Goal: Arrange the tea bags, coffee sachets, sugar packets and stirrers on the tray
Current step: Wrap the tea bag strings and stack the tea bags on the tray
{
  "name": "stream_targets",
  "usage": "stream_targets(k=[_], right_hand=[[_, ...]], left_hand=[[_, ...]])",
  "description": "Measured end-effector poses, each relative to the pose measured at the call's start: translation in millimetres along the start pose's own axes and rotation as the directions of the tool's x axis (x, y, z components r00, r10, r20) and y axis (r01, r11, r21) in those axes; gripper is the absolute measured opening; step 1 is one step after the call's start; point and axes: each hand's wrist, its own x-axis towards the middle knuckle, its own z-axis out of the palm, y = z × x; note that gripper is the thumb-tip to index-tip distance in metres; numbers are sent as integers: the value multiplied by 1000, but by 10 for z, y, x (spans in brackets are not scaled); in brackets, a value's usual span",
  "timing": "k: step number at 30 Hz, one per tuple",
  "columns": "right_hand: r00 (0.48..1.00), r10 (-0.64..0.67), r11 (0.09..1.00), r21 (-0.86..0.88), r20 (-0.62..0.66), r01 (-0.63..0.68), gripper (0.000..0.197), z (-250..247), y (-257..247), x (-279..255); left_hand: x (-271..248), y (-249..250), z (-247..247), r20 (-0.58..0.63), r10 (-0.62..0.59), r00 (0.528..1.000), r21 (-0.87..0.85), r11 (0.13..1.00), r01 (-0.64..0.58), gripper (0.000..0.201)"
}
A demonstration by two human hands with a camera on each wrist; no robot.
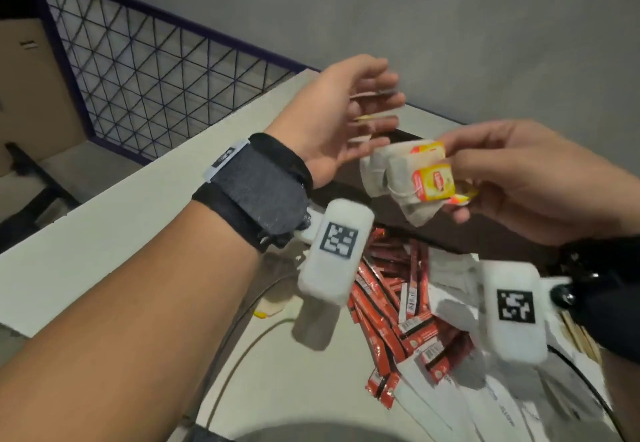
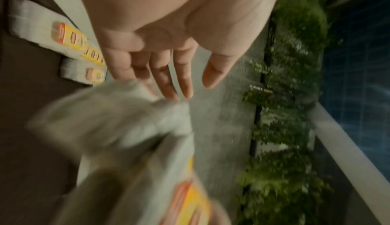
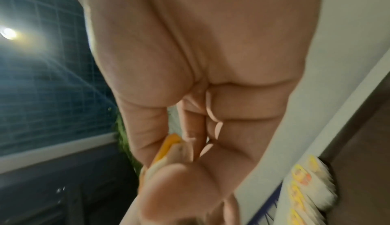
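While both hands are hovering above the table, the scene is reading as follows.

Right hand: the right hand [image 1: 512, 178] is pinching a small bunch of tea bags [image 1: 401, 178] by their yellow tags [image 1: 434, 181], thumb and fingers curling round the tags while the pale bags are hanging out to the left. In the right wrist view the fingers [image 3: 190, 138] are folding in on a yellow edge [image 3: 168, 147].

Left hand: the left hand [image 1: 346, 119] is floating just left of the bunch, palm turned toward it, fingers [image 2: 166, 78] straight and slightly spread, grasping nothing. In the left wrist view the held bags [image 2: 118, 128] are blurring just beyond the fingertips; whether they are touching I cannot tell.

Tray: a dark tray [image 2: 31, 128] is lying at the far side of the table, below the hands. Rows of tea bags [image 2: 69, 40] with yellow tags are already sitting on it along its edge.

Coffee sachets: red sachets [image 1: 391, 306] are lying in a loose heap on the near part of the table [image 1: 104, 251].

White packets: white paper packets [image 1: 450, 278] are spreading out right of the red heap; what is printed on them is too blurred to read.

Stirrers: thin wooden sticks [image 1: 581, 337] are showing at the near right, partly hidden by the right wrist strap.

Surroundings: a wire mesh panel [image 1: 156, 70] is standing to the far left of the table.
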Motion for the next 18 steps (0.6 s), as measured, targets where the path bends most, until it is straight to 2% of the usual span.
stream_targets(k=[3,5,6,8,11,15,18], right_hand=[[997,-75,997,-3,0,75,16,-148,-34,82],[996,-86,996,-22,-24,85,10,-227,-29,123],[996,-79,996,-35,-34,77,4,-257,-20,134],[998,-52,997,-63,-33,50,15,-328,24,166],[999,-38,997,-66,-5,38,18,-405,58,173],[998,-33,999,-34,53,34,21,-466,104,169],[995,-23,997,-68,100,30,17,-447,137,210]], left_hand=[[-97,-106,181,187,-73,980,109,993,53,37],[-131,-169,223,269,-102,958,158,986,60,45],[-139,-191,230,280,-113,953,177,982,64,47],[-125,-220,216,248,-118,961,206,976,67,50],[-98,-235,172,259,-113,959,210,976,58,60],[-80,-270,153,331,-134,934,216,974,63,48],[-75,-339,165,355,-183,917,236,966,102,62]])
